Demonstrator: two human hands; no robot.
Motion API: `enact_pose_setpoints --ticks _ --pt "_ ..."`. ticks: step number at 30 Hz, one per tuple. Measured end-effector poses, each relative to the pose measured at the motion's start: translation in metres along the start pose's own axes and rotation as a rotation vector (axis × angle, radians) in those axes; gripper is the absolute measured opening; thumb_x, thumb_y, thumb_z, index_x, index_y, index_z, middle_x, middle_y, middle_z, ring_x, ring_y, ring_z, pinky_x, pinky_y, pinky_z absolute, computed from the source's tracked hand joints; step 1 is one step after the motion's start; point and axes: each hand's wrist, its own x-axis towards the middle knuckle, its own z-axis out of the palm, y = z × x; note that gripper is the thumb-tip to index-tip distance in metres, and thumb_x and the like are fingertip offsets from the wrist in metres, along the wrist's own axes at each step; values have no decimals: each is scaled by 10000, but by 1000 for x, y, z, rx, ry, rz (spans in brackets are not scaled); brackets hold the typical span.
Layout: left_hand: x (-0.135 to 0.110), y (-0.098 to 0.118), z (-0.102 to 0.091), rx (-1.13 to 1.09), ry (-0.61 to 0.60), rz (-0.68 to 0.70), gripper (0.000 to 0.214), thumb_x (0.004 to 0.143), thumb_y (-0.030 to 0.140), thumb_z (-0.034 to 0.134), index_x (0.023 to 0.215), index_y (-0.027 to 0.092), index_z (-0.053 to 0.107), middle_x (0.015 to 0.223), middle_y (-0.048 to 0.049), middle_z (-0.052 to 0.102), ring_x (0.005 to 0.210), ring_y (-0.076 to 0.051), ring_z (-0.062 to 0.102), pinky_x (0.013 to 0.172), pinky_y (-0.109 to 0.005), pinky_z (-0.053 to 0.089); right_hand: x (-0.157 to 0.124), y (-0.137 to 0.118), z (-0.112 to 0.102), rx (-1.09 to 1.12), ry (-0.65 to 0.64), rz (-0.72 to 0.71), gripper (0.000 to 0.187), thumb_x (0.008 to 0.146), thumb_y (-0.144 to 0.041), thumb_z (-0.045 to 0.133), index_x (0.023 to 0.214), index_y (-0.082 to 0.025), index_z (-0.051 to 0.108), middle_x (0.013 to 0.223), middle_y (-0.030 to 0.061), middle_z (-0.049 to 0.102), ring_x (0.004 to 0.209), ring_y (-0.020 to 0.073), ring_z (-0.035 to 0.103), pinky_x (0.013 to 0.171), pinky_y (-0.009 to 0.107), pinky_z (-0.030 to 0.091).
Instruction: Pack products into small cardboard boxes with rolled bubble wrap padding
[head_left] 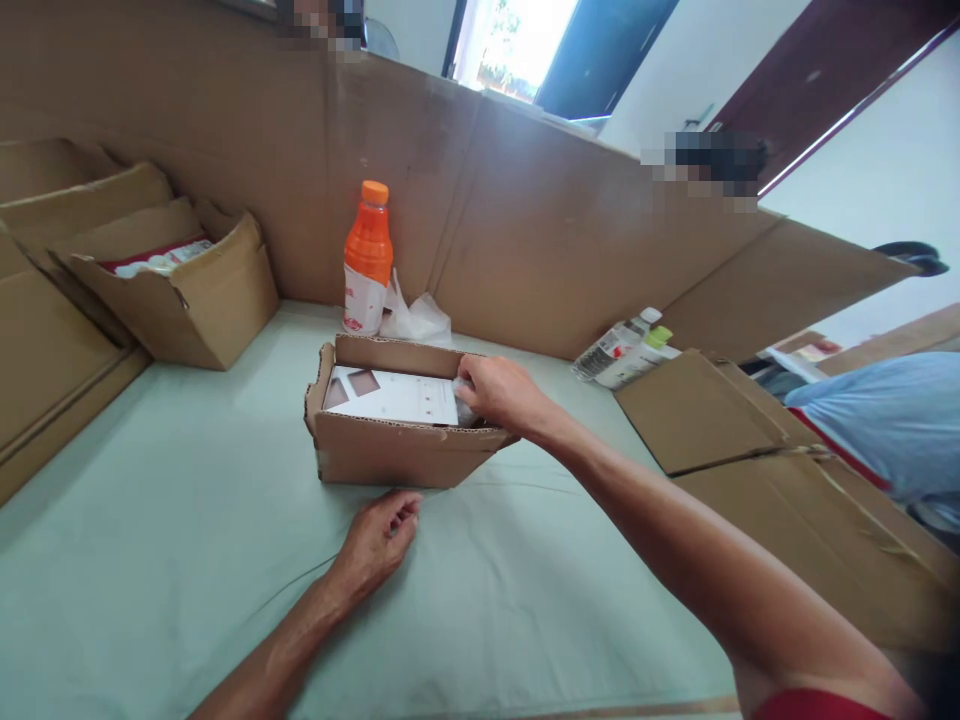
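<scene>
Two bare forearms reach over a pale green cloth [562, 600], a red sleeve [832, 703] showing at the right one. Nearest, the left hand [386, 535] rests just in front of an open cardboard box [390, 455], its fingers loosely curled and holding nothing visible. The box sits near the middle of the cloth, its long axis running left to right across the person's front and its opening facing up. Inside, a white printed piece [409, 398] lies along that same axis, its brown-patterned end toward the left.

At the box's right end, the right hand [499, 390] reaches over the rim, fingers bent in against some clear, wrinkled material [465, 393]; whether they grip it I cannot tell.

Farther back, an orange bottle [367, 255] stands upright behind the box's left half, with a crumpled white bag [416, 320] just to its right. A carton [225, 300] with red-and-white contents stands well to the left. To the right, a clear bottle [611, 348] leans beside a green-capped one [637, 358], near large brown cardboard [697, 410]. Behind everything runs a cardboard wall [540, 230], and beyond that a bright doorway [517, 45].
</scene>
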Motion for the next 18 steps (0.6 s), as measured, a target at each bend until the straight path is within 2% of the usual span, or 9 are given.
enact_pose_setpoints --ticks 5,9,12,14,16,18 --pt "1 -3 1 6 16 -3 276 798 327 604 1015 231 744 957 -63 781 810 -204 676 738 -294 508 -6 2 6 56 -16 -20 181 890 -228 552 985 -184 700 978 98 778 903 255 703 608 293 367" --pt "4 -2 2 11 34 -9 272 776 345 622 986 222 744 921 -66 783 772 -201 679 706 -291 514 -9 -2 13 13 53 5 259 933 -228 500 1084 -151 696 1041 158 762 926 286 711 649 312 417" --pt "4 3 3 8 49 -16 285 781 367 611 978 207 740 920 -80 786 803 -213 702 716 -297 533 -7 -3 11 11 57 -36 245 914 -207 517 1016 -135 728 1083 179 745 931 289 704 675 321 443" --pt "-3 7 1 11 58 -26 308 803 386 595 1000 196 737 945 -92 787 840 -225 716 731 -306 547 -11 4 5 46 72 -64 230 919 -231 531 946 -147 743 1067 158 745 927 271 696 696 316 454" --pt "-17 11 -7 28 106 -31 315 832 409 588 1007 195 738 943 -89 785 864 -229 720 761 -316 554 -25 18 -1 172 207 -76 231 940 -262 531 956 -169 743 1064 114 745 900 228 683 726 304 465" --pt "-33 15 -23 58 250 -20 306 852 433 595 992 203 740 920 -69 775 881 -224 712 827 -328 550 -49 39 2 374 461 -73 221 952 -277 532 1004 -187 727 1072 78 737 836 182 661 740 296 481"
